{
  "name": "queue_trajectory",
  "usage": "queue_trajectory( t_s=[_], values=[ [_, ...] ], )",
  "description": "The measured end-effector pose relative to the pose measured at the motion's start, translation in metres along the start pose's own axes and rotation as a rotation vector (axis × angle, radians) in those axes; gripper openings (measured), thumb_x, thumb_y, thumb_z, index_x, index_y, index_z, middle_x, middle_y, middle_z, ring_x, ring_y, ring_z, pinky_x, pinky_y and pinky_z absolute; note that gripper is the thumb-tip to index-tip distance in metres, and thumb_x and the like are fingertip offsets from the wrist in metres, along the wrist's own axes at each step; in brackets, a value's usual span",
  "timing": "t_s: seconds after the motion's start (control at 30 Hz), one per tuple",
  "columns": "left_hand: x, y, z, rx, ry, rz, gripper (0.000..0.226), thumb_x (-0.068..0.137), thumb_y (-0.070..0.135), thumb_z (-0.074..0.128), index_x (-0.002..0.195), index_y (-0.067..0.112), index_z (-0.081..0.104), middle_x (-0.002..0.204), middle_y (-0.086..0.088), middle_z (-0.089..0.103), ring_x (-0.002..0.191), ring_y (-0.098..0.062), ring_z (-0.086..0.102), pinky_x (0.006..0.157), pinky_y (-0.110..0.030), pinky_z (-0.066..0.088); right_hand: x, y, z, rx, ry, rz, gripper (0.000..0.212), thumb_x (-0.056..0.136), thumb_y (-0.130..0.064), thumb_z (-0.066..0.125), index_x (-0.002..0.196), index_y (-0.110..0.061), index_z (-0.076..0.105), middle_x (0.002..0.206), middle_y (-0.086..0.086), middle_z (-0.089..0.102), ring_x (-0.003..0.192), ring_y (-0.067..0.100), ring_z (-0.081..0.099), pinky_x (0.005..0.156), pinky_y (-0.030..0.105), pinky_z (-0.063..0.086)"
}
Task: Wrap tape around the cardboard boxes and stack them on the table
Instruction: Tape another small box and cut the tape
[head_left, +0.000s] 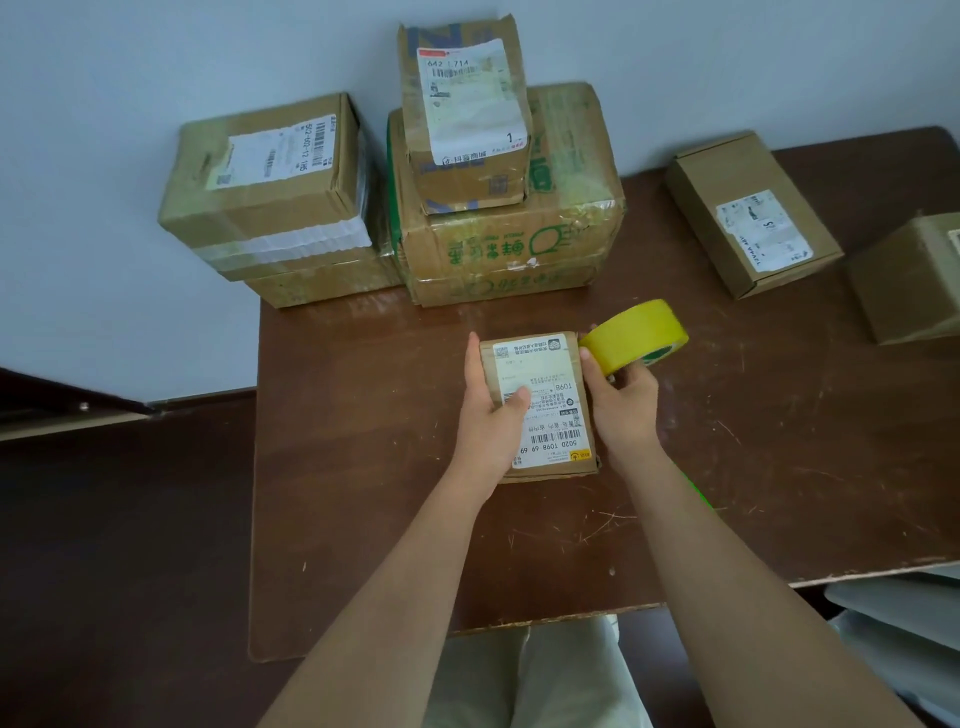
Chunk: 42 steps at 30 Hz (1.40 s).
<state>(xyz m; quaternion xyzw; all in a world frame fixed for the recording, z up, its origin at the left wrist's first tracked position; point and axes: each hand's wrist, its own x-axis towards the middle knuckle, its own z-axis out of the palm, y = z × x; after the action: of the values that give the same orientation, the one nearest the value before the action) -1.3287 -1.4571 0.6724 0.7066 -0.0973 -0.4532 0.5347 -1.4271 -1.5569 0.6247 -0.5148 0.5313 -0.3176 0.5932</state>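
Head view: small flat brown cardboard box with a white shipping label (540, 405) lies near mid-table on the dark brown scratched wooden table (363, 467). Left hand (491, 415) rests along its left side, fingers straight, thumb pressing on the label. Right hand (623, 400) curls its fingers round the yellow roll of packing tape (636, 335), held on edge, touching the box's far right corner.

Risks, as I judge them:
- Box is held only by a flat hand; a hard pull on the tape could slide or spin it.
- Whether a tape end is stuck down yet, cannot tell. If not, it may peel off on the first turn.
- Passing the roll underneath means lifting the box; the tape could twist or stick to itself.

Room:
- Bare tabletop left, right and toward the person; near edge well apart from the box.
- Behind, close: stacked taped cardboard boxes against the wall (498, 208).
- Two loose brown boxes at far right (753, 213), well apart.
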Motion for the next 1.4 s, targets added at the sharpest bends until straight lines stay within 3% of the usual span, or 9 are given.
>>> queue_trajectory(
  t_s=[0.1,0.2,0.37,0.5,0.67,0.83,1.07,1.23,1.4],
  values=[
    [0.002,0.006,-0.004,0.013,0.039,-0.043,0.065,0.097,0.01,0.051,0.147,0.039,0.025,0.138,-0.001,0.049,0.111,-0.015,0.059,0.075,-0.024,0.05,-0.001,-0.002,0.0,0.016,-0.033,0.061,0.023,0.097,-0.02,0.065,0.092,0.002,0.062,0.077,0.001,0.068,0.068,0.008,0.065,0.064,0.027,0.054],
    [0.024,0.029,-0.005,0.38,0.14,-0.038,0.031,0.101,0.032,0.04,0.129,0.019,0.042,0.134,-0.009,0.04,0.114,-0.027,0.05,0.092,-0.039,0.039,-0.001,-0.004,0.0,0.033,-0.054,0.086,0.018,0.097,-0.021,0.065,0.088,-0.007,0.061,0.075,-0.003,0.069,0.07,0.01,0.066,0.064,0.028,0.054],
    [0.054,0.041,0.023,1.053,0.207,0.49,0.049,0.105,0.034,0.021,0.109,0.008,0.062,0.114,-0.014,0.055,0.104,-0.034,0.054,0.098,-0.047,0.04,-0.001,-0.004,-0.001,0.057,-0.065,0.072,0.022,0.097,-0.019,0.066,0.077,-0.012,0.058,0.066,-0.007,0.065,0.063,0.007,0.062,0.058,0.023,0.05],
    [0.056,0.023,0.035,1.439,0.175,0.497,0.06,0.104,0.045,0.016,0.087,0.017,0.067,0.087,-0.005,0.07,0.085,-0.03,0.064,0.082,-0.044,0.041,0.0,-0.005,0.0,0.032,-0.061,0.077,0.02,0.096,-0.02,0.067,0.081,-0.01,0.058,0.071,0.0,0.063,0.065,0.009,0.059,0.059,0.022,0.048],
    [0.059,0.027,0.033,1.445,0.155,0.524,0.064,0.095,0.069,0.022,0.08,0.019,0.059,0.087,-0.002,0.069,0.09,-0.026,0.062,0.082,-0.041,0.041,0.0,-0.005,0.0,0.019,-0.066,0.099,0.025,0.097,-0.017,0.065,0.076,-0.01,0.053,0.067,0.001,0.058,0.054,0.0,0.054,0.053,0.019,0.044],
    [0.057,0.033,0.03,1.346,0.15,0.544,0.053,0.097,0.063,0.032,0.072,0.02,0.05,0.078,-0.002,0.061,0.093,-0.024,0.057,0.082,-0.039,0.039,-0.006,-0.02,-0.004,0.059,-0.123,0.12,0.011,0.098,-0.017,0.063,0.105,-0.008,0.065,0.087,-0.005,0.069,0.073,-0.006,0.065,0.066,0.019,0.047],
    [0.049,0.023,0.013,0.706,0.22,0.534,0.049,0.09,0.058,0.048,0.073,0.015,0.067,0.07,0.01,0.056,0.085,-0.021,0.053,0.081,-0.041,0.042,-0.028,-0.061,-0.003,0.294,-0.207,0.146,0.027,0.101,-0.022,0.058,0.127,-0.024,0.065,0.109,-0.012,0.073,0.1,0.001,0.069,0.079,0.019,0.054],
    [0.024,0.055,0.036,0.569,0.204,0.38,0.033,0.1,0.044,0.048,0.127,0.027,0.058,0.124,-0.002,0.042,0.121,-0.025,0.034,0.101,-0.037,0.027,-0.019,-0.097,-0.001,-0.038,-0.143,-0.142,0.035,0.085,-0.054,0.067,0.103,-0.024,0.07,0.114,0.003,0.07,0.118,0.021,0.062,0.104,0.046,0.048],
    [0.002,0.052,0.037,0.464,-0.135,0.117,0.102,0.079,0.027,0.069,0.156,0.038,0.003,0.155,0.001,0.008,0.142,-0.031,0.022,0.115,-0.044,0.027,-0.01,-0.104,0.005,-0.296,-0.094,-0.2,0.057,0.078,-0.068,0.058,0.1,-0.017,0.068,0.11,0.008,0.065,0.125,0.03,0.049,0.107,0.043,0.041]
  ],
)
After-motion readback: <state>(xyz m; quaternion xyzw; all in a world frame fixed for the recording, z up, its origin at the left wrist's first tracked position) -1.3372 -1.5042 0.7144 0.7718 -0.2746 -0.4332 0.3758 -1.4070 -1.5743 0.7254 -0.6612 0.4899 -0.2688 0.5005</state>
